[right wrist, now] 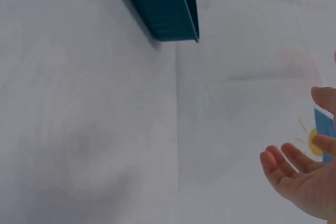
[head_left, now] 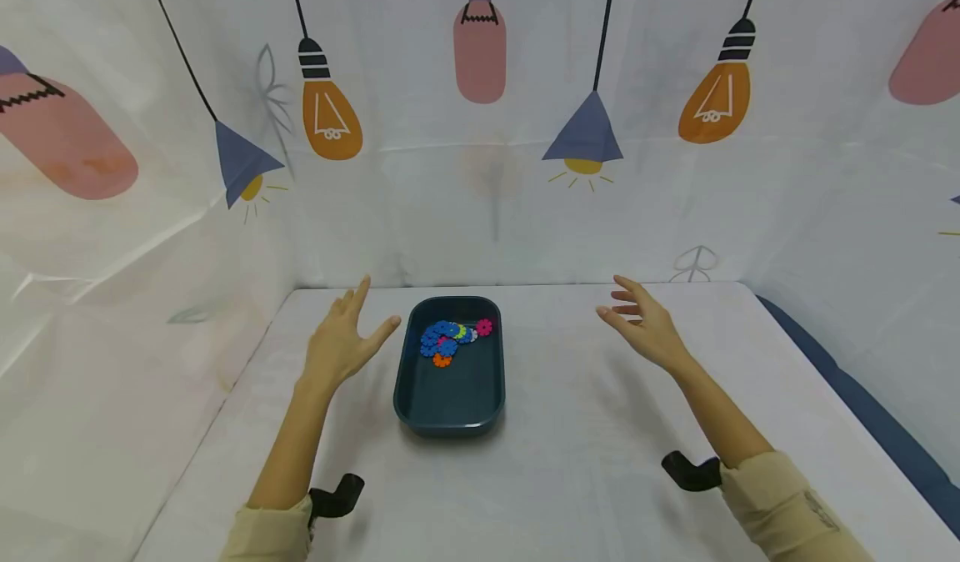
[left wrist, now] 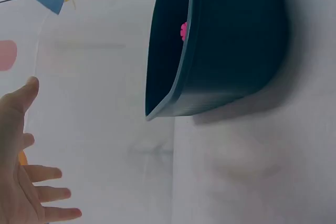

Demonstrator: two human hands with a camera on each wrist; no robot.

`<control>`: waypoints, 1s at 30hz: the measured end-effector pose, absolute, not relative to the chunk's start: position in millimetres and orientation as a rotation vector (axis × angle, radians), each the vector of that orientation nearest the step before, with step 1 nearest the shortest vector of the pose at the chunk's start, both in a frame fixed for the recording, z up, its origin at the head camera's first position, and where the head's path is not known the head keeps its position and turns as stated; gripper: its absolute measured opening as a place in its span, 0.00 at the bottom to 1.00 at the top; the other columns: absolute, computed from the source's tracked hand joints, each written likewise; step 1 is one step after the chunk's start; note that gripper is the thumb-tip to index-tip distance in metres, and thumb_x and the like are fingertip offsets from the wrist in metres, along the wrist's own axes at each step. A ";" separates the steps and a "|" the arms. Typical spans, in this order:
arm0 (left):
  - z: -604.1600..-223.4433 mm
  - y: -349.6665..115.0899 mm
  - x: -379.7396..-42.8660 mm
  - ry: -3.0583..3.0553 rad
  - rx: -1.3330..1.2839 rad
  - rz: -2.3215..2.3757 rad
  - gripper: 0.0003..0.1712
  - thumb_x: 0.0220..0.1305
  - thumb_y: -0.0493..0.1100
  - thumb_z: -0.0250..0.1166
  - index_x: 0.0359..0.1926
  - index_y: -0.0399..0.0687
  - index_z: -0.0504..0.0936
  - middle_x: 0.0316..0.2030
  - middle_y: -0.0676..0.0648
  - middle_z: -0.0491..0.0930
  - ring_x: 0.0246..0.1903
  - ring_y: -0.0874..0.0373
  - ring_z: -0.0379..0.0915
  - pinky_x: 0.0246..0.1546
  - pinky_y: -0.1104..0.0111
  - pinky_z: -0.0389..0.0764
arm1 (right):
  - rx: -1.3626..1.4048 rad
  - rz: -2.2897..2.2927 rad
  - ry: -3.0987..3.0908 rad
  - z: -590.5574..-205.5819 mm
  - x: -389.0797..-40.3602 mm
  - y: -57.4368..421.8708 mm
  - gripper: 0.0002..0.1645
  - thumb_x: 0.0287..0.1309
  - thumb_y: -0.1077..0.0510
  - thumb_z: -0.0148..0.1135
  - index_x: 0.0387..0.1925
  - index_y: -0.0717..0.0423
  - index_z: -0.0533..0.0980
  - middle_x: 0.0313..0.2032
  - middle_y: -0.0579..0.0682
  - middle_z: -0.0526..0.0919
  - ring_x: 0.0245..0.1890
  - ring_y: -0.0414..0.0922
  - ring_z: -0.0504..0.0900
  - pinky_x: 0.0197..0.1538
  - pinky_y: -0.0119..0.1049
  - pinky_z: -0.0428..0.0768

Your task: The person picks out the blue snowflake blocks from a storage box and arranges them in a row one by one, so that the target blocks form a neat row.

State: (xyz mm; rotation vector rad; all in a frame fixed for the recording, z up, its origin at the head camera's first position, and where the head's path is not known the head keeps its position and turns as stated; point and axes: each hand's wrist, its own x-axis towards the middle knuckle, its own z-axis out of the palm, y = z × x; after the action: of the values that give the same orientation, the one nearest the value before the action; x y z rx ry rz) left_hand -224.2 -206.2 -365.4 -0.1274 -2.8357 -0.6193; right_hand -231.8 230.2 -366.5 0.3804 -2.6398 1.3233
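Observation:
A dark teal tray [head_left: 450, 395] with rounded corners lies on the table between the two hands. Toward its far end sits a small pile of flower-shaped plastic pieces [head_left: 447, 347], mostly blue, with pink, orange, yellow and white among them. My left hand [head_left: 341, 341] hovers to the left of the tray, thumb spread from the fingers, holding nothing. Farther off on the other side, my right hand [head_left: 641, 324] is raised with loosely bent fingers and holds nothing. In the left wrist view, one pink piece [left wrist: 183, 31] shows past the tray's rim.
A white cloth covers the table [head_left: 570, 462]. White sheeting printed with lamps and bulbs [head_left: 420, 212] hangs behind it and at both sides. Dark blue material [head_left: 847, 387] runs along the right edge. A black wrist mount [head_left: 337, 495] juts from each sleeve.

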 end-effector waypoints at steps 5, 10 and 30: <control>-375.9 -202.7 -226.0 -2.767 -0.144 -0.741 0.47 0.61 0.67 0.55 0.72 0.46 0.54 0.55 0.30 0.73 0.51 0.31 0.70 0.48 0.41 0.72 | 0.420 1.424 -2.627 -368.5 -237.3 225.6 0.37 0.64 0.52 0.57 0.68 0.61 0.57 0.56 0.68 0.72 0.51 0.63 0.76 0.50 0.57 0.76; -391.7 -199.3 -232.0 -2.627 -0.208 -0.895 0.38 0.60 0.57 0.63 0.65 0.39 0.66 0.44 0.32 0.81 0.45 0.37 0.77 0.43 0.46 0.77 | 0.436 1.624 -2.576 -372.1 -246.4 218.4 0.36 0.63 0.55 0.58 0.67 0.64 0.58 0.55 0.69 0.73 0.48 0.61 0.78 0.47 0.43 0.81; -453.4 -199.6 -258.0 -2.455 -0.232 -1.823 0.40 0.53 0.38 0.71 0.65 0.35 0.65 0.57 0.30 0.71 0.55 0.37 0.71 0.51 0.56 0.76 | 0.406 2.065 -2.553 -383.5 -280.0 162.6 0.33 0.61 0.60 0.60 0.65 0.67 0.61 0.53 0.71 0.74 0.45 0.55 0.81 0.47 0.39 0.81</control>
State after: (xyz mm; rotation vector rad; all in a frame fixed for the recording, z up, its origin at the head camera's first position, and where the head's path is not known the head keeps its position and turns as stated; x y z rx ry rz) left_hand -258.0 -199.6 -453.4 -0.2317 -2.4553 -1.8235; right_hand -280.0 162.6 -383.5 0.4063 -2.5526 2.0648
